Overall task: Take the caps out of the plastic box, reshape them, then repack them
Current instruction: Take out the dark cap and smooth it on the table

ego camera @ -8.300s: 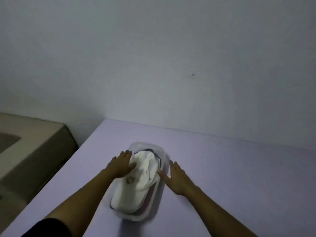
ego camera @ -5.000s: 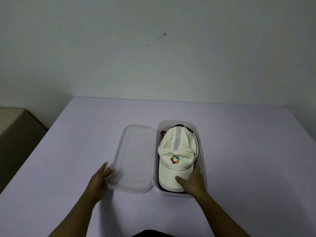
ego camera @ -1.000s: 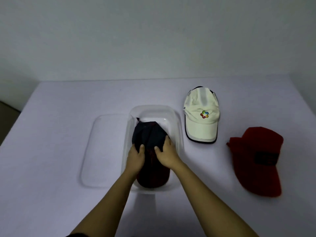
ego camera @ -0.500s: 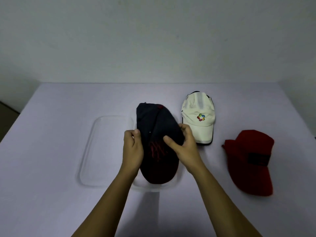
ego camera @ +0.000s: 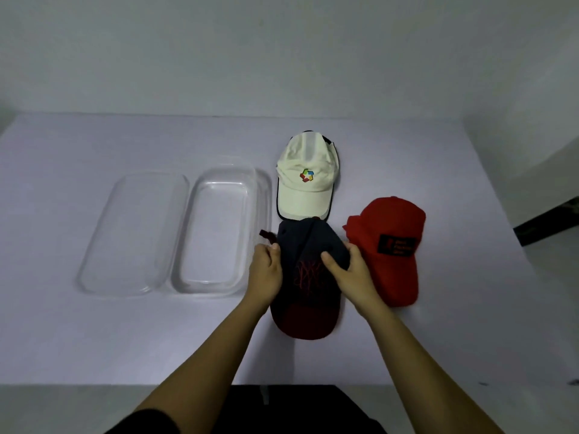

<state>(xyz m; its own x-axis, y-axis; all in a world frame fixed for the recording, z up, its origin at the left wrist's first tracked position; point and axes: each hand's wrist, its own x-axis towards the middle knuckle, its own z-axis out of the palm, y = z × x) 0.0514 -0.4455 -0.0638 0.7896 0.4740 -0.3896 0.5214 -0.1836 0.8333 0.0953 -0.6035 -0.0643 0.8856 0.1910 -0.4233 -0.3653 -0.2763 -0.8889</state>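
Dark cap (ego camera: 305, 317) held in both your hands.
Your left hand (ego camera: 265, 272) and right hand (ego camera: 352, 277) grip its sides, fingers curled, just right of the plastic box (ego camera: 216, 233), touching the white cap (ego camera: 305, 186).

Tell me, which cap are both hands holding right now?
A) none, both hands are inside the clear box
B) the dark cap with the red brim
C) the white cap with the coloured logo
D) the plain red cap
B: the left hand and right hand grip the dark cap by its sides, while the white cap and red cap lie on the table.
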